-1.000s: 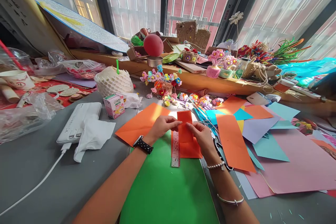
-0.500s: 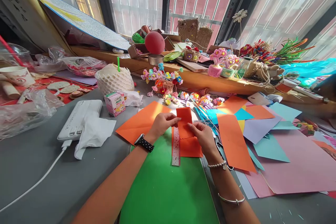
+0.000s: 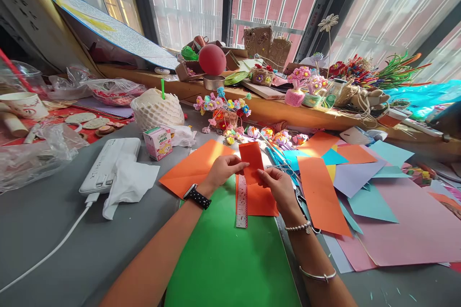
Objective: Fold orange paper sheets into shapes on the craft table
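Observation:
A small orange paper rectangle (image 3: 253, 157) is held up between my two hands. My left hand (image 3: 226, 170) pinches its left edge, and my right hand (image 3: 276, 181) pinches its lower right edge. The paper tilts slightly to the left. Below it, a pink patterned ruler (image 3: 242, 206) lies upright in view beside another orange paper piece (image 3: 262, 202), both on a green sheet (image 3: 230, 259). A larger orange sheet (image 3: 190, 168) lies left of my left hand. Partly hidden behind my right hand and forearm are scissors (image 3: 301, 197).
Orange, blue, lilac and pink papers (image 3: 414, 230) spread over the right side. To the left are a white power bank (image 3: 108, 160) with a cable, a tissue (image 3: 131, 184) and a small pink box (image 3: 157, 143). Crafted flowers (image 3: 225, 108) stand behind my hands.
The small orange paper has tilted to the left and shifted slightly up in my fingers. Both hands keep their grip in nearly the same place.

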{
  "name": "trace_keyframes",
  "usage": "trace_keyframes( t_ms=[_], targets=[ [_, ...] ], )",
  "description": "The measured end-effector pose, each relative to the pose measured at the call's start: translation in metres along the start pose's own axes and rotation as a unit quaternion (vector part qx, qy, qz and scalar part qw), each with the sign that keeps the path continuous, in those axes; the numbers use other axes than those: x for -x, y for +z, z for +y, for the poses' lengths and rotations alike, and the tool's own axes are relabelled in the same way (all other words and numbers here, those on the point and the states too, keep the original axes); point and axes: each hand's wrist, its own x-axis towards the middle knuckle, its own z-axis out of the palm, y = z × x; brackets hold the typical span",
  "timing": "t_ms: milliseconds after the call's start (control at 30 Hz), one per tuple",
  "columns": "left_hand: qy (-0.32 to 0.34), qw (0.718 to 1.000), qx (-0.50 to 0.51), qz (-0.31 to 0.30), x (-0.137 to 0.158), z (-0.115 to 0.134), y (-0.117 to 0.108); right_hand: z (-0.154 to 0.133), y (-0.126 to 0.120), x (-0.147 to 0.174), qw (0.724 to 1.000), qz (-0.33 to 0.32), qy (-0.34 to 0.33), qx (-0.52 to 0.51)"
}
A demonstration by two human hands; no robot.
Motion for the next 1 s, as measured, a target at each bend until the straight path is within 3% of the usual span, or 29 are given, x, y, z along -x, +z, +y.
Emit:
trace_keyframes(
  t_ms=[133,333,500,667,867,1000],
  targets=[
    [-0.01,1.0,0.008,0.003,0.001,0.002,0.001,0.001,0.0,0.0,1.0,0.017,0.016,-0.011],
    [-0.087,0.994,0.048,-0.054,0.002,0.005,0.004,0.003,-0.004,-0.002,0.998,0.033,0.01,-0.056],
    [-0.036,0.999,0.003,0.015,0.0,0.003,-0.002,-0.001,-0.013,-0.004,1.0,-0.012,0.001,0.024],
    [-0.037,0.999,-0.018,-0.028,0.0,-0.001,-0.004,-0.003,-0.02,-0.004,0.992,-0.075,0.003,0.1],
    [-0.027,0.996,-0.011,-0.086,0.002,0.001,-0.002,-0.006,-0.015,-0.001,0.99,-0.089,-0.027,0.105],
    [-0.011,0.995,-0.065,-0.074,0.004,0.004,0.0,-0.007,-0.011,0.0,0.987,-0.092,-0.035,0.129]
  ],
)
